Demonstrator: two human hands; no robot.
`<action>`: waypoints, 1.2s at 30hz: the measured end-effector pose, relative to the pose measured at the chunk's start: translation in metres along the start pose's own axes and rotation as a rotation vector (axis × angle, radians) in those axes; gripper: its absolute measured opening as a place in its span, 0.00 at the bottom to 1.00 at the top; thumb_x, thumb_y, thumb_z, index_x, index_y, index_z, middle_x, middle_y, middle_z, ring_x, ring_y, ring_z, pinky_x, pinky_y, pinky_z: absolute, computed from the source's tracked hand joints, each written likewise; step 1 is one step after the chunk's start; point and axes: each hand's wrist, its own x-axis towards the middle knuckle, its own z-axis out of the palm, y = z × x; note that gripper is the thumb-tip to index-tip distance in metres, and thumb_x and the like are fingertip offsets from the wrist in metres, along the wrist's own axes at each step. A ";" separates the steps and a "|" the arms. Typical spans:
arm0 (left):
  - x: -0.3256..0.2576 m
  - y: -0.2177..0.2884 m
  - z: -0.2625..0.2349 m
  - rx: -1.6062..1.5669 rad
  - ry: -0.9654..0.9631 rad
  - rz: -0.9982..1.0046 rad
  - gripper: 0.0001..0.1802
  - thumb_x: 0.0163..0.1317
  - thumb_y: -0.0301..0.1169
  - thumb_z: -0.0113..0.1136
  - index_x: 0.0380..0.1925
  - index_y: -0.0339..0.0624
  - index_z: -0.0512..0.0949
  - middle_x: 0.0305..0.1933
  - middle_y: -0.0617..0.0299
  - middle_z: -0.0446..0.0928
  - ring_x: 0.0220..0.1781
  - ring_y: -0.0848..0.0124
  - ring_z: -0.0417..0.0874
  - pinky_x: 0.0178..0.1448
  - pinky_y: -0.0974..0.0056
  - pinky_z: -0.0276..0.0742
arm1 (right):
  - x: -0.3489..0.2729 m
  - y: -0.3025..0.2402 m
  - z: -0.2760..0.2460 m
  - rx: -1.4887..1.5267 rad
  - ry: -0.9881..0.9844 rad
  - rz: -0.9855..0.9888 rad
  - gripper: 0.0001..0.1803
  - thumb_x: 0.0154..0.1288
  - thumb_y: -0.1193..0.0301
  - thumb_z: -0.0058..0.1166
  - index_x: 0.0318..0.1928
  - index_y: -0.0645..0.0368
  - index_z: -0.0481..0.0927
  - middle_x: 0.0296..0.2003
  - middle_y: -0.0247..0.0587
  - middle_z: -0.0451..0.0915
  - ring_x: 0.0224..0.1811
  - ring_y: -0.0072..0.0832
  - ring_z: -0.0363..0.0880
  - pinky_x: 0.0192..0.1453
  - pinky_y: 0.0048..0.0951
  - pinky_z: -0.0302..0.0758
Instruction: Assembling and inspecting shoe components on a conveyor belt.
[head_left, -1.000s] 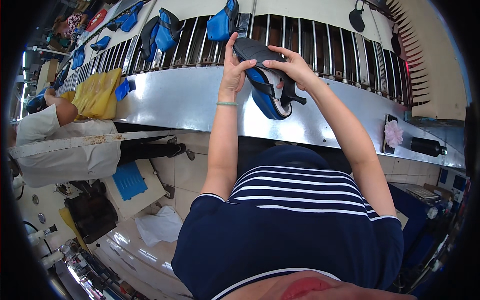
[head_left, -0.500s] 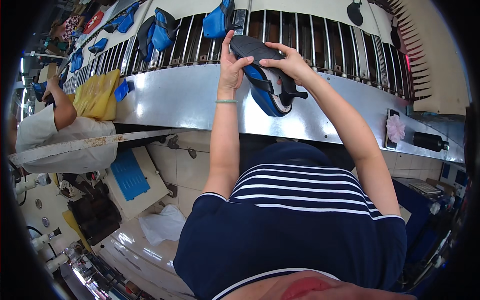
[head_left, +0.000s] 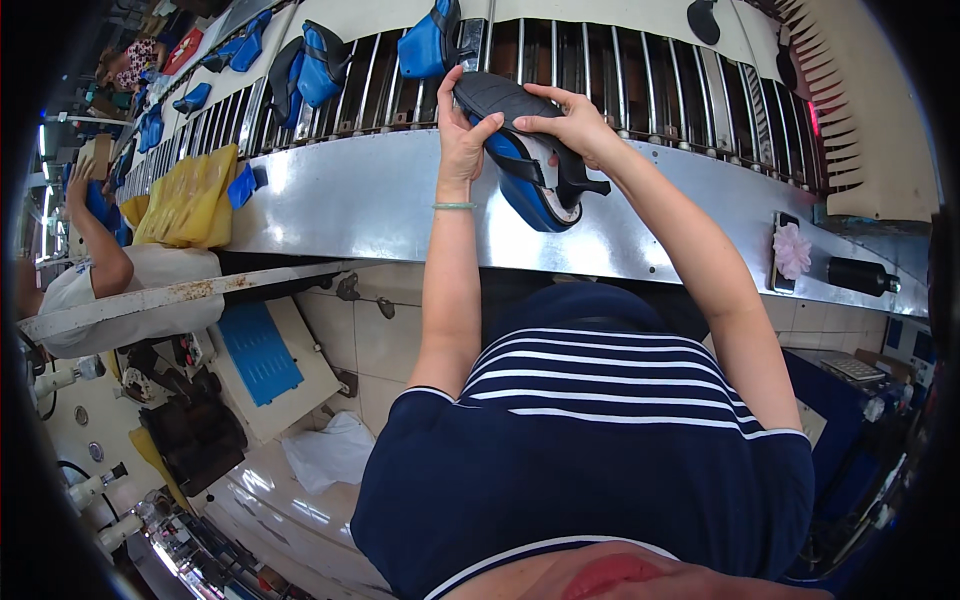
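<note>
Grip on sole and shoe held; co-worker's arm shifted

The black sole (head_left: 500, 98) and blue shoe (head_left: 522, 198) had hardly moved over the last second. They hung over the metal ledge (head_left: 380, 200), the sole's front reaching above the slats (head_left: 640, 90), its heel (head_left: 580, 186) pointing right. Whether sole and shoe were joined, I could not tell.

The left hand (head_left: 464, 145) pinched the sole's near left side, thumb on the edge and forefinger stretched up alongside it. The right hand (head_left: 580, 130) pinched the opposite side, thumb flat on the sole, forefinger along the rim; its other fingers were mostly hidden. Both grips matched the earlier pictures.

The clearer change was at the left: a co-worker's hand (head_left: 78, 185), earlier lower beside the yellow bags (head_left: 188, 200), was now raised, and the dark-clad leg seen a second before was out of view. The phone (head_left: 787, 252) and bottle (head_left: 862, 276) lay on the ledge as before.
</note>
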 end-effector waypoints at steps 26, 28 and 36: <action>-0.065 0.038 -0.022 -0.454 0.192 -0.004 0.51 0.42 0.27 0.56 0.73 0.55 0.55 0.65 0.39 0.66 0.63 0.48 0.73 0.67 0.42 0.71 | -0.075 0.012 0.069 -0.066 -0.025 -0.217 0.19 0.72 0.63 0.52 0.28 0.67 0.77 0.16 0.42 0.71 0.19 0.22 0.65 0.26 0.31 0.65; -0.065 0.035 -0.024 -0.464 0.174 -0.001 0.50 0.42 0.27 0.56 0.73 0.55 0.55 0.65 0.39 0.66 0.63 0.48 0.73 0.67 0.42 0.71 | -0.076 0.011 0.070 -0.079 -0.021 -0.213 0.19 0.71 0.64 0.53 0.28 0.68 0.77 0.16 0.44 0.71 0.19 0.24 0.66 0.27 0.33 0.66; -0.066 0.031 -0.025 -0.480 0.156 0.002 0.50 0.43 0.27 0.55 0.73 0.55 0.56 0.65 0.40 0.66 0.63 0.49 0.73 0.67 0.43 0.71 | -0.067 0.024 0.069 -0.037 -0.029 -0.156 0.20 0.69 0.65 0.53 0.23 0.69 0.78 0.12 0.43 0.68 0.16 0.23 0.63 0.24 0.34 0.64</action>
